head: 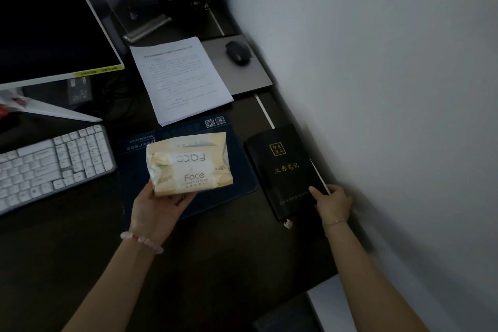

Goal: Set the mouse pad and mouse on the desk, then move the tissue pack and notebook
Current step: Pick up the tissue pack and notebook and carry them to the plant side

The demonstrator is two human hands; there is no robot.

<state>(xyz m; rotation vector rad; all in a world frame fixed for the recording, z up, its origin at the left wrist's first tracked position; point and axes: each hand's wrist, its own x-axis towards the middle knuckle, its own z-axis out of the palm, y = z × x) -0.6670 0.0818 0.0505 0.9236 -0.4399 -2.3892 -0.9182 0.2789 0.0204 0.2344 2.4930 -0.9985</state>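
Your left hand (159, 210) grips the near end of the soft cream tissue pack (188, 163), held over the dark blue mouse pad (237, 180) lying flat on the dark desk (80, 264). Your right hand (332, 203) pinches the near right corner of the black notebook (285, 170) (gold lettering on a smooth cover), which sits hard beside the pale wall (390, 89). Beyond lie a printed paper stack (177, 78), a dark mouse (238, 52) on a grey slab (242, 73), a white keyboard (51, 162) and the monitor (51, 16).
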